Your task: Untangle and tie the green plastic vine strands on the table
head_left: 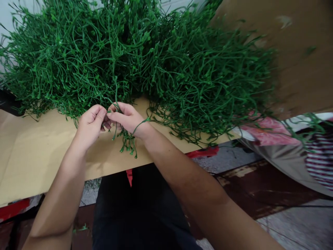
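My right hand (pixel 130 119) is closed around a green plastic plant stem (pixel 116 85). Several thin branches with small bud-like tips (pixel 128 144) hang below its fingers. My left hand (pixel 91 125) meets it at the fingertips, thumb and fingers pinched together. Whatever sits in that left pinch is too small and covered to make out, though a bit of green shows between the two hands. Just beyond both hands rises a big heap of the same green plastic stems (pixel 78 62), tangled together.
The heap spreads right (pixel 208 80) toward a brown board (pixel 307 52). Tan cardboard (pixel 33 146) covers the table under my hands, with red tape (pixel 205 152) along its front edge. At the right lies a cloth-lined container (pixel 286 156) with pink and striped fabric. A black object (pixel 10 102) stands far left.
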### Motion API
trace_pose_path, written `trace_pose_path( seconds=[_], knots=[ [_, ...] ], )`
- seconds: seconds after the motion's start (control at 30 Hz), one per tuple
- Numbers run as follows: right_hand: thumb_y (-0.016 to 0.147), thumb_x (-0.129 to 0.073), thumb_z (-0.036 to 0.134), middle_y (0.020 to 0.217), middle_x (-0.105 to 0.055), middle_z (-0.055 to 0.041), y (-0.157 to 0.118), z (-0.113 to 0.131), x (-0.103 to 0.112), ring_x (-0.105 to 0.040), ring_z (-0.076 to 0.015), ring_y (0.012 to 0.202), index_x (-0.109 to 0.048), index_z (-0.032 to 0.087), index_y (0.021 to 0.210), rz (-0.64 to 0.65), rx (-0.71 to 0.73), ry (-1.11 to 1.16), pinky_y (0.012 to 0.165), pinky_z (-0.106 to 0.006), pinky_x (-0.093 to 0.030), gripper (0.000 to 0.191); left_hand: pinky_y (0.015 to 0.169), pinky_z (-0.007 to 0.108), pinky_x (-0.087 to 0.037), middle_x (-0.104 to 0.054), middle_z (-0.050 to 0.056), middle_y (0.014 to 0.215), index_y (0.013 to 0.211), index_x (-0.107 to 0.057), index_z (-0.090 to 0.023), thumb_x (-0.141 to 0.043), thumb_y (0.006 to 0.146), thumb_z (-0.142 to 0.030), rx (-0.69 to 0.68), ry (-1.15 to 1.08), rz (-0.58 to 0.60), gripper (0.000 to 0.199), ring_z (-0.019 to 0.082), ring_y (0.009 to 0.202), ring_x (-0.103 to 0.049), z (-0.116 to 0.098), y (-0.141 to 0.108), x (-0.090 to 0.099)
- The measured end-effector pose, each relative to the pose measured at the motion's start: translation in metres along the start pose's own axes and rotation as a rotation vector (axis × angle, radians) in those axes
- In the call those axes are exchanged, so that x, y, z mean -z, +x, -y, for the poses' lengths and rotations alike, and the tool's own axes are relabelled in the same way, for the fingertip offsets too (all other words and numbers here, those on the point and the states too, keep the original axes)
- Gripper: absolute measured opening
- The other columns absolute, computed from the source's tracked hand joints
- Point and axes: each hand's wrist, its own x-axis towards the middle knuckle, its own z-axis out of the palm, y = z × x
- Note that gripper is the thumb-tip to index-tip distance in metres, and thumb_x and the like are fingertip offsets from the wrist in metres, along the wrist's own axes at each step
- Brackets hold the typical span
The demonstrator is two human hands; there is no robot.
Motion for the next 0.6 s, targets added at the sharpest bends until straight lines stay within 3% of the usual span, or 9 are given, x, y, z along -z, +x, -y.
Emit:
trace_pose_path(
  seconds=[0.17,0.3,0.5,0.6],
  knots=[
    [0.068,-0.067,0.014,0.049,-0.037,0.0102,-0.001,-0.002,0.001,-0.033,-0.0013,0.047,-0.043,0.016,0.063,-0.108,0.036,-0.145,0.045,-0.016,-0.028,0.025,0.045,0.020,-0.031,-0.041,-0.005,0.052,0.063,-0.046,-0.018,-0.049,0.084,-0.032,0.004,0.121,0.115,0.025,0.007,0.046,-0.035,-0.005,-0.004,0.007],
    [0.074,-0.060,0.015,0.046,-0.034,0.0107,-0.001,-0.003,0.003,-0.027,-0.0006,0.040,-0.044,0.015,0.064,0.002,-0.043,-0.016,0.038,-0.015,-0.021,0.019,0.050,0.021,-0.034,-0.040,-0.004,0.053,0.059,-0.047,-0.017,-0.045,0.084,-0.027,-0.095,0.223,0.152,0.026,0.008,0.049,-0.035,-0.004,-0.003,0.014],
    [0.079,-0.046,0.012,0.044,-0.029,0.0106,-0.003,0.001,0.001,-0.019,-0.0004,0.035,-0.038,0.017,0.064,0.092,-0.168,0.146,0.034,-0.014,-0.014,0.018,0.058,0.024,-0.036,-0.048,-0.001,0.058,0.059,-0.050,-0.017,-0.047,0.081,-0.025,-0.396,0.426,-0.074,0.024,0.011,0.058,-0.045,0.002,0.003,0.014],
    [0.079,-0.046,0.012,0.045,-0.029,0.0105,-0.003,0.002,-0.001,-0.019,-0.0001,0.035,-0.037,0.017,0.065,0.113,-0.131,0.166,0.034,-0.013,-0.014,0.017,0.057,0.025,-0.034,-0.048,-0.001,0.057,0.059,-0.049,-0.018,-0.045,0.083,-0.029,-0.435,0.539,-0.150,0.027,0.012,0.058,-0.045,0.001,0.002,0.008]
  ],
)
